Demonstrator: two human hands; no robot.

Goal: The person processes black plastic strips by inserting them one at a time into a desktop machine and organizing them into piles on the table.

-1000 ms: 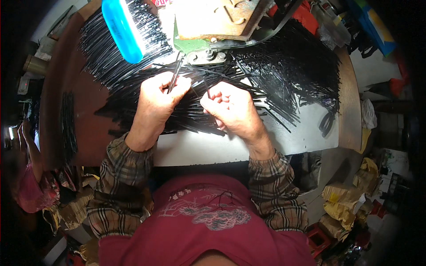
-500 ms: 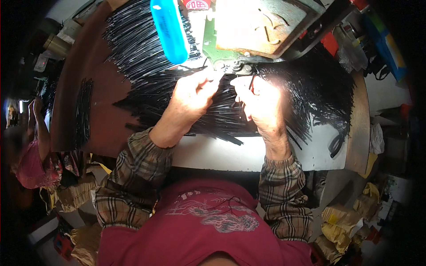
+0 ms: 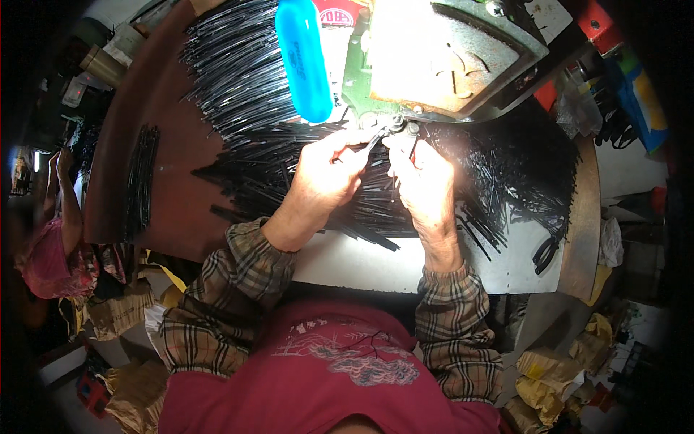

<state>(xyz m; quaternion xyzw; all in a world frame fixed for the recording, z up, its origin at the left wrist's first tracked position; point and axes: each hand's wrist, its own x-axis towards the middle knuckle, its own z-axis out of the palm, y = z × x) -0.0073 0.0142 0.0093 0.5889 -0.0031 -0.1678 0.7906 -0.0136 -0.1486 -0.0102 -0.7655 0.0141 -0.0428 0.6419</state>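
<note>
Worktop (image 3: 347, 264): pale surface noted along the front edge, brown covering (image 3: 181, 202) toward the left edge. A black looped handle (image 3: 547, 254) is seen near the right front corner. Left hand (image 3: 322, 177): thumb and forefinger closed together, a dark strip (image 3: 374, 139) pinched, angled toward a metal fitting (image 3: 394, 123). Right hand (image 3: 430, 192): fingers curled in, a second strip (image 3: 413, 149) gripped. Both strips are held above mid-worktop; contact with the fitting cannot be told. Loose black strips (image 3: 267, 163) are spread beneath; a narrow bundle (image 3: 141, 188) is laid by the left edge, a dense heap (image 3: 538, 155) by the right. Farther back, a green machine (image 3: 358, 79) is brightly lit, a blue rounded object (image 3: 303, 65) at its left.
</note>
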